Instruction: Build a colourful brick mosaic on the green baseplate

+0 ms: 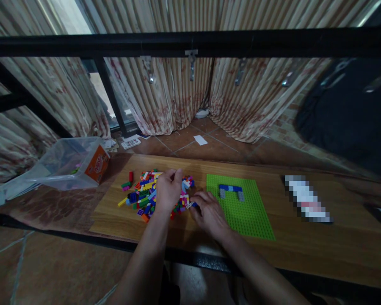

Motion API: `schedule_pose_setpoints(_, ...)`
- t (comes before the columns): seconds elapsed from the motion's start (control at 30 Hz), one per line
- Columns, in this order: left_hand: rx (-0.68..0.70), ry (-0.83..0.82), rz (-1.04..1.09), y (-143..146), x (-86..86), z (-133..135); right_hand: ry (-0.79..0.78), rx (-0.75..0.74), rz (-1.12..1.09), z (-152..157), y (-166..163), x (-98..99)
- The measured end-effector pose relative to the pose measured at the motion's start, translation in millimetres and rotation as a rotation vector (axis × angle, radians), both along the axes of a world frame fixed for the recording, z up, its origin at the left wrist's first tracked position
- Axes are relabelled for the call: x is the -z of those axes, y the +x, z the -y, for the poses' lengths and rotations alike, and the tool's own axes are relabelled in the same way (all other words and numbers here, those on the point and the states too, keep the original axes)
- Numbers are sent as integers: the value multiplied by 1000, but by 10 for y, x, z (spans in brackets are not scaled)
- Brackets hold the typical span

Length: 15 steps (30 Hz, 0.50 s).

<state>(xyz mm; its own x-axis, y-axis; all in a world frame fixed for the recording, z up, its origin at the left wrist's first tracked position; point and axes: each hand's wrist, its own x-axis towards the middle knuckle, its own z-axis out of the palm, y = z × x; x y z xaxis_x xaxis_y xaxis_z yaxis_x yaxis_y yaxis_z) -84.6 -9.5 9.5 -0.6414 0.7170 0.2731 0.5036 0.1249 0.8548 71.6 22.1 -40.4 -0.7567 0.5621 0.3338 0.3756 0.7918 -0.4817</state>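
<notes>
A loose pile of coloured toy bricks [145,192] lies on the wooden board. Over its right part is my left hand [169,190], its fingers curled in; whatever they hold is hidden. At the pile's right edge, my right hand [210,214] pinches a small blue brick [194,204], with a whitish piece right at the fingertips. A green baseplate [254,216] lies to the right of that hand. On its upper part stands a U-shaped row of blue bricks [222,187] with grey bricks [241,196] at the ends.
A clear plastic box [66,180] with an orange label stands at the left, a few pieces inside. At the right lies a blurred-out object [306,199] on the wooden board [288,250]. A dark metal rail [273,42] and curtains [178,97] are beyond.
</notes>
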Motion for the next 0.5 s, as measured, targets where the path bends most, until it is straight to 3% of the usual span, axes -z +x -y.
schedule_pose_setpoints(0.5, 59, -43, -41, 96, -23, -39, -33, 110, -75, 70, -34, -18)
